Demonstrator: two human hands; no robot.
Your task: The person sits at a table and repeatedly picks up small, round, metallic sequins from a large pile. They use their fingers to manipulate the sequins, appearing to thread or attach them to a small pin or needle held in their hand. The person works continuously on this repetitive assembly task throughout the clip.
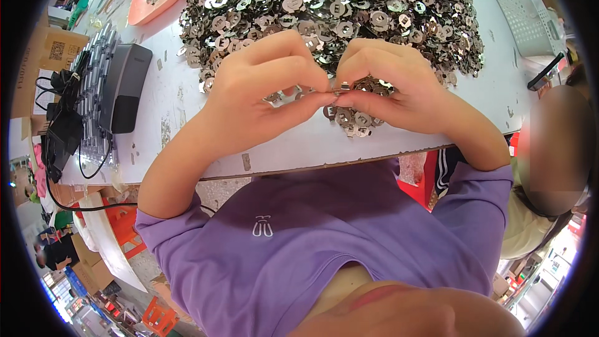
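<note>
My left hand (265, 87) and my right hand (393, 84) meet just above the table's near side, fingertips almost touching. Between the pinched thumbs and forefingers is a small metal piece (340, 90), mostly covered by the fingertips. Both hands grip it. Right behind them rises a wide heap of small, flat, round metal pieces (337, 9) with cut-outs, shiny and brownish-grey. A smaller cluster of similar metal pieces (355, 122) lies below my right hand, close to the table edge.
A pink tray (140, 9) with a few metal pieces stands at the far left. Left of my hand are a dark grey box-shaped device (128, 90) and black cables (65, 112). A white perforated basket (518, 9) is at the far right. Another person (530, 228) sits to the right.
</note>
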